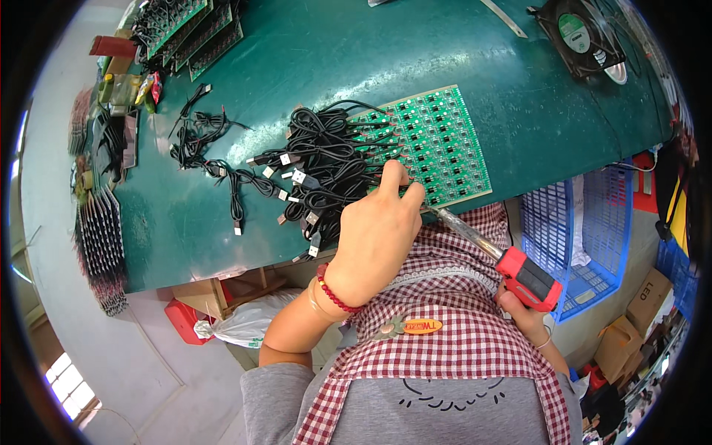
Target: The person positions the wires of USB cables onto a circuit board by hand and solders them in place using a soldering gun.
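A green circuit board panel (449,144) with rows of small parts lies near the table's front edge. Black USB cables (322,137) are bunched along its left side, their thin red wire ends reaching onto the board. My left hand (382,226) is closed at the board's near left corner, fingertips bent down among the wire ends; what they pinch is hidden. In my right hand (521,315) is a soldering iron (526,279) with a red and black handle. Its metal shaft slants up left, and the tip end is at the board's near edge, close to my left fingers.
Loose USB cables (196,141) lie to the left on the green table (200,245). Stacked boards (196,37) stand at the far left. A black fan (578,37) sits at the far right, near a metal strip (504,18). A blue crate (578,230) is below the table's right edge.
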